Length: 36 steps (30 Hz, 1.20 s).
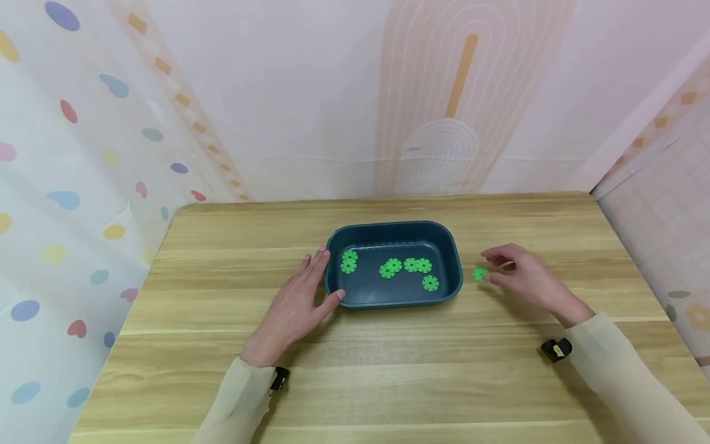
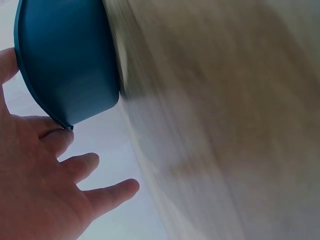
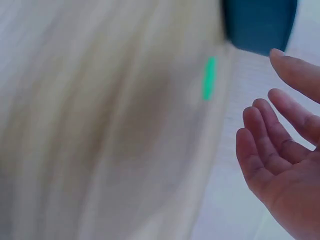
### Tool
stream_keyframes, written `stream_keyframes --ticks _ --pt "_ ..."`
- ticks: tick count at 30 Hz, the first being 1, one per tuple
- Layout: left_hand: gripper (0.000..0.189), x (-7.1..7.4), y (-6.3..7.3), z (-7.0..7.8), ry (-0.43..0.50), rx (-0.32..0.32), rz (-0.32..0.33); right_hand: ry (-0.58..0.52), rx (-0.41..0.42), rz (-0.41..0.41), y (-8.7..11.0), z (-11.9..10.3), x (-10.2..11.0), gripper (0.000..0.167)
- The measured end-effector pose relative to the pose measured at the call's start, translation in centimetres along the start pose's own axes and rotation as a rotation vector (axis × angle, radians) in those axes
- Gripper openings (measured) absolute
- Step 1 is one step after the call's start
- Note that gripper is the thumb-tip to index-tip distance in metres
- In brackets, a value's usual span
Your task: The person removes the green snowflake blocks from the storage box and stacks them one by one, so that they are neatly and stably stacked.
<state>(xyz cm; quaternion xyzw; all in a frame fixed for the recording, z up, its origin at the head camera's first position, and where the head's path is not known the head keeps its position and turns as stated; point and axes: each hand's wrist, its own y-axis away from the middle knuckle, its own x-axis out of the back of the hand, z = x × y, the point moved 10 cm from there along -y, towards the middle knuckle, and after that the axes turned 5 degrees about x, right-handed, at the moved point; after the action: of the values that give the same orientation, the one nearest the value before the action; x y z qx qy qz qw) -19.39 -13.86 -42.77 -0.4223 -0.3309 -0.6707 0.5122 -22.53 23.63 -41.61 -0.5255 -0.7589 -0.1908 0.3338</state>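
A dark blue rectangular bin [image 1: 395, 303] stands on the table with several green notched discs [image 1: 430, 283] inside. Spread along the left end of the bin is my left hand [image 1: 291, 305], its fingers fairly straight and touching the rim, the thumb at the near left corner. In the left wrist view the hand [image 2: 42, 170] meets the edge of the bin [image 2: 70, 60]. One more green notched disc [image 1: 479, 274] lies on the table just right of the bin. My right hand [image 1: 524, 277] hovers beside this disc, thumb and fingers apart; the right wrist view shows the disc [image 3: 209, 78] clear of the fingertips.
The wooden table [image 1: 388, 382] reaches back to a patterned cloth [image 1: 310, 98] hung behind it. Another cloth with coloured spots [image 1: 77, 197] hangs along the left side. A black strap [image 1: 556, 349] is at the right wrist, and a similar strap [image 1: 279, 378] at the left.
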Motion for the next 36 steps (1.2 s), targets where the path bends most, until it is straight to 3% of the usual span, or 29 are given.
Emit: stream_keyframes --ticks 6,14,23,36 --pt "0.088 0.1 -0.1 0.1 -0.003 0.014 -0.011 0.009 0.07 0.138 0.5 -2.6 2.2 0.031" --pt "0.087 0.2 -0.2 0.3 0.001 0.004 -0.005 -0.023 0.073 0.186 0.2 -5.5 2.2 0.026" --pt "0.087 0.2 -0.2 0.3 -0.003 -0.001 -0.003 -0.119 0.132 0.15 -1.6 -8.2 -0.2 0.025" --pt "0.087 0.0 0.0 0.1 -0.002 0.003 -0.006 -0.144 0.148 0.044 -4.1 -9.5 -3.8 0.028"
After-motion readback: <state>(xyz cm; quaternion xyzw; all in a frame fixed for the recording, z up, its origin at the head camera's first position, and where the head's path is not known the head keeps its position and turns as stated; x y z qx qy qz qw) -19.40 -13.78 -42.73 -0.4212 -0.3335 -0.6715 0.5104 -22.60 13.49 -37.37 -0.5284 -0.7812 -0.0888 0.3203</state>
